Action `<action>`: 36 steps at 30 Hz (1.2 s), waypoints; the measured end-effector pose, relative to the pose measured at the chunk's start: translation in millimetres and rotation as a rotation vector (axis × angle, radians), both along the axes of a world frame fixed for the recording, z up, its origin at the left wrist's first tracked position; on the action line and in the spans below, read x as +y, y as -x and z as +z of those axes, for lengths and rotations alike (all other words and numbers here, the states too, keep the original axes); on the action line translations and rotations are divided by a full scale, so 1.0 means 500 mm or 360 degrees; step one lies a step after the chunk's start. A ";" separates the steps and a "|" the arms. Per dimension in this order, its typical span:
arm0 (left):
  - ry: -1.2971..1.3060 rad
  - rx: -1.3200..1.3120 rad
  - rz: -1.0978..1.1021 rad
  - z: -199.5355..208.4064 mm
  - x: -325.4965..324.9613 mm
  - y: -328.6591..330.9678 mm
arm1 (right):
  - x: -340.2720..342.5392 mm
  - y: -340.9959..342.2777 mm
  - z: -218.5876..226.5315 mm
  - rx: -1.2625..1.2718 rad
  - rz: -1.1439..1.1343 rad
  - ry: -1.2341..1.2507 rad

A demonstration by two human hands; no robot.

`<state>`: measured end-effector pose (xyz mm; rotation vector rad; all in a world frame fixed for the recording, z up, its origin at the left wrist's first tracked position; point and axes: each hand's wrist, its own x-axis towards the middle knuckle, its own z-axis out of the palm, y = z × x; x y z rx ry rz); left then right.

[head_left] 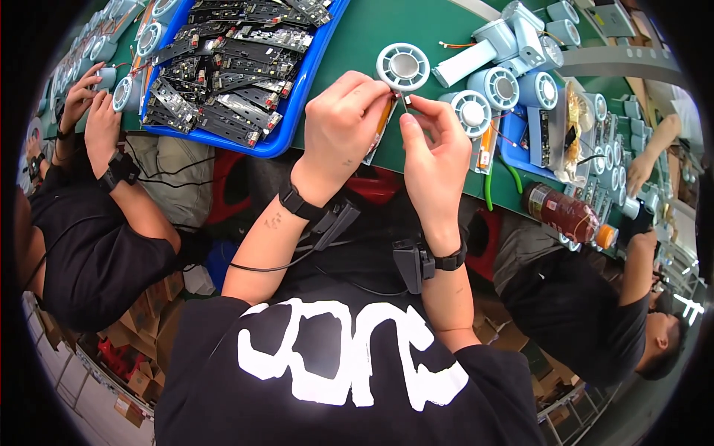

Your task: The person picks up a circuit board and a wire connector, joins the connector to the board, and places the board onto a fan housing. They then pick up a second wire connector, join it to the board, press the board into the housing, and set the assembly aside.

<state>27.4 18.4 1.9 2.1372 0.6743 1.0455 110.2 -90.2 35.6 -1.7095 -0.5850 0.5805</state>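
Note:
In front of me stands a round light-blue fan part (402, 67) with a ringed, spoked face and a grey centre. Just below it, my left hand (343, 123) is closed in a pinch on a thin wire. My right hand (439, 145) pinches a thin dark wire (405, 108) close by, its thumb and index finger together. The fingertips of both hands are a short gap apart. An orange strip-like piece (384, 119) shows partly behind my left fingers. The exact wire ends are too small to make out.
A blue tray (286, 137) full of black circuit boards (238, 70) lies at the left. More fan parts (497, 88) crowd the right, near green tool handles (512, 175) and a drink bottle (561, 209). Other people work on both sides of the green table (357, 44).

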 end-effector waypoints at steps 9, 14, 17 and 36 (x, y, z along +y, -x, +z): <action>-0.0615 0.0455 -0.0166 0.018 0.001 0.028 | -0.003 0.000 -0.012 -0.0283 0.0019 -0.0010; -0.0671 0.0547 -0.0195 0.020 0.003 0.038 | -0.001 0.008 -0.008 -0.0195 -0.0015 0.0065; -0.0598 0.0442 -0.0210 0.011 0.002 0.037 | 0.000 0.009 -0.014 -0.0123 -0.0080 0.0018; -0.0324 0.0362 -0.0249 -0.003 0.004 0.041 | -0.011 0.011 -0.029 -0.0112 -0.0066 -0.0066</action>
